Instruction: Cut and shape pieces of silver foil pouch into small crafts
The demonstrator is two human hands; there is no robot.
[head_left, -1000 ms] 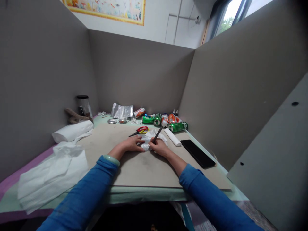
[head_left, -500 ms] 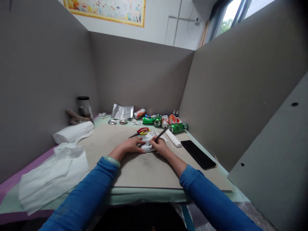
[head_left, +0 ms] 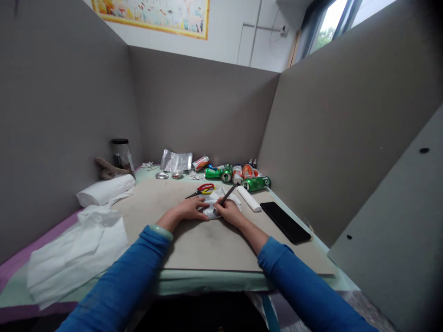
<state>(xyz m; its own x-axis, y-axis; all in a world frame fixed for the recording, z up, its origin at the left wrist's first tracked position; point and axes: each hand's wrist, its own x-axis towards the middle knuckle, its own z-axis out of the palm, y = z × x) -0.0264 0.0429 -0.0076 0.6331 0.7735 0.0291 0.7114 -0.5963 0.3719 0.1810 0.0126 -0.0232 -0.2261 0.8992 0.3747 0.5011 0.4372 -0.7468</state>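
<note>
Crumpled white material (head_left: 211, 211) lies on the grey-beige board (head_left: 214, 251), between my hands. My left hand (head_left: 191, 208) rests at its left edge, fingers apart, pressing on it. In my right hand (head_left: 228, 211) is a dark slim tool (head_left: 230, 192), pinched like a pen, its upper end slanting up to the right. The tool's lower tip is hard to make out near the white material. Just behind my left hand lie scissors (head_left: 205, 188) with red and yellow handles. A white rolled strip (head_left: 249, 199) is to the right of my right hand.
A black phone-like slab (head_left: 285, 222) lies at the right. Several cans (head_left: 255, 183) and a silver sheet (head_left: 176, 161) line the back. On the left are a white roll (head_left: 104, 190), spread white cloth (head_left: 81, 249) and a lidded jar (head_left: 121, 153). Grey panels (head_left: 204, 106) enclose the table.
My right hand has shifted very slightly to the left, and the dark tool stands a bit steeper. My left hand has stayed in place.
</note>
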